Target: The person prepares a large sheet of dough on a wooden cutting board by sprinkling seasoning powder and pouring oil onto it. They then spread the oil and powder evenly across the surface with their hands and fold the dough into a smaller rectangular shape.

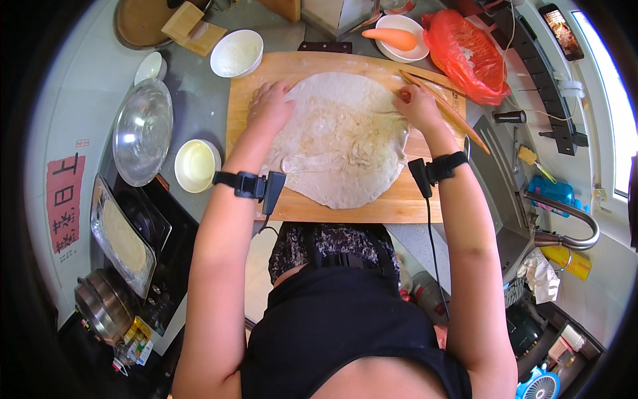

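A large, thin round of dough [344, 124] lies on a wooden board [309, 212], its surface uneven, with a flat elongated flap of dough near its lower left. My left hand [271, 105] rests at the dough's upper left edge, thumb towards the dough. At the upper right edge, my right hand [417, 103] has its fingers curled at the dough's rim; whether dough is pinched between them cannot be told. A tapered wooden rolling pin [456, 117] lies slantwise on the board, just beyond and right of my right hand.
Left of the board are a white bowl of flour [237, 54], a bowl of pale liquid [195, 165], a metal basin [143, 132] and a tray with flat dough [122, 239]. Behind right are a bowl with a carrot [396, 38] and a red plastic bag [466, 57]. A sink [503, 199] is at right.
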A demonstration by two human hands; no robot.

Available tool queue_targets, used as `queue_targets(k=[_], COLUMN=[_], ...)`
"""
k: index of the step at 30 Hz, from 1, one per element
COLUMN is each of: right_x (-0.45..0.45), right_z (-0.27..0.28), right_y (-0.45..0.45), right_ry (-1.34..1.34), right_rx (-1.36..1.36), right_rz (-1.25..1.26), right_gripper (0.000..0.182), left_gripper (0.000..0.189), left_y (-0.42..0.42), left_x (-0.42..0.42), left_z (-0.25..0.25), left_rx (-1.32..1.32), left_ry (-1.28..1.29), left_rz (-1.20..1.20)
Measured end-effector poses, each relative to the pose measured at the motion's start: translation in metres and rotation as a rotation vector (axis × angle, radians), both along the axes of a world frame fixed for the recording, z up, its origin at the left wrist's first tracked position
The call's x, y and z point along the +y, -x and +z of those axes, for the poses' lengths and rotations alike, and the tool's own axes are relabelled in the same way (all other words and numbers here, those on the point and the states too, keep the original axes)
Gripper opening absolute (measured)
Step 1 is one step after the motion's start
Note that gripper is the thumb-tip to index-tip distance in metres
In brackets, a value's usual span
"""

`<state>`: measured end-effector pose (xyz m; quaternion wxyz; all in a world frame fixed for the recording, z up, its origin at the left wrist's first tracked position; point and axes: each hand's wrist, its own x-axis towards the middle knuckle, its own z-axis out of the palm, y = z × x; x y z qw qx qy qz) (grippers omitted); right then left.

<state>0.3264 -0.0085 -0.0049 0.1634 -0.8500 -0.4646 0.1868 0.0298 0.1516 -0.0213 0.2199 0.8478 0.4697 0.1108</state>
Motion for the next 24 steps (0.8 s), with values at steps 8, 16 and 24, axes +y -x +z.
queue_targets(k=[8, 16, 24], right_x=[-0.026, -0.019, -0.087], right_z=[-0.004, 0.008, -0.024], right_y=[-0.014, -0.02, -0.001], right_ry=[0.127, -0.341, -0.004], right_rx=[0.247, 0.781, 0.358], right_rz=[-0.113, -0.521, -0.361], right_gripper=[0.033, 0.018, 0.041], left_gripper=[0.029, 0.018, 0.036], left_y=[0.04, 0.039, 0.056], left_x=[-0.008, -0.007, -0.028], left_z=[-0.007, -0.001, 0.0], left_rx=[0.048, -0.138, -0.186], left_ry=[0.088, 0.187, 0.078], left_rz=[0.149, 0.292, 0.123])
